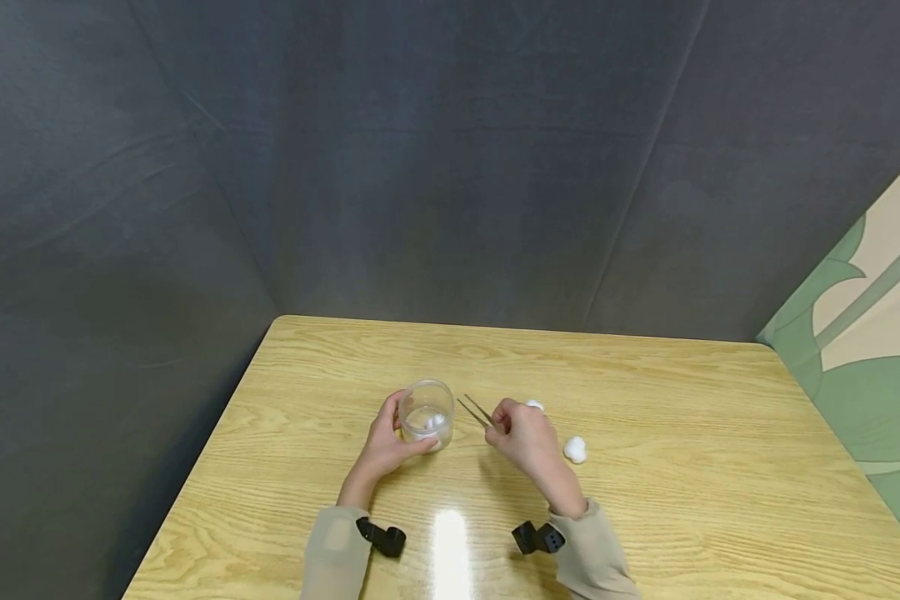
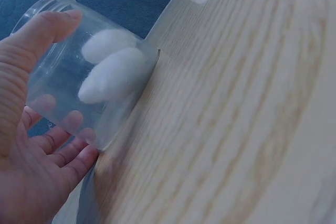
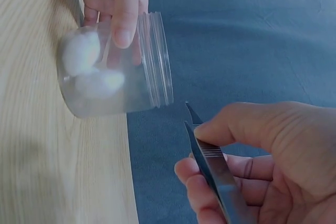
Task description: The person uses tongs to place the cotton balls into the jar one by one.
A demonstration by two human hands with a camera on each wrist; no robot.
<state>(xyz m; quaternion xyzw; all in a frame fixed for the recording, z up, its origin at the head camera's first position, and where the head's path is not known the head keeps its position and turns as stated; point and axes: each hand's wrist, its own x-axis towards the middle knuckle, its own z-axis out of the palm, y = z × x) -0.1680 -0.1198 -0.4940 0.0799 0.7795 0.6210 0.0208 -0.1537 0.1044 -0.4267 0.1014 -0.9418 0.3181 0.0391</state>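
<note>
My left hand [image 1: 384, 443] grips a clear plastic jar [image 1: 414, 421] round its side, thumb on the near wall and fingers behind. The jar stands upright and lidless on the table, with two white cotton balls [image 2: 118, 72] at its bottom. Just right of the jar, my right hand [image 1: 528, 437] pinches metal tweezers [image 3: 214, 156] between thumb and fingers. The tweezer tips are apart with nothing between them, pointing toward the jar and near its rim in the right wrist view.
Two more cotton lie to the right on the wooden table [image 1: 682, 467]: one cotton ball [image 1: 575, 450] beside my right wrist, another cotton ball [image 1: 535, 405] partly hidden behind the right hand. Dark cloth [image 1: 450, 167] hangs beyond the back edge, and a leaf-patterned cloth [image 1: 870, 333] is at right.
</note>
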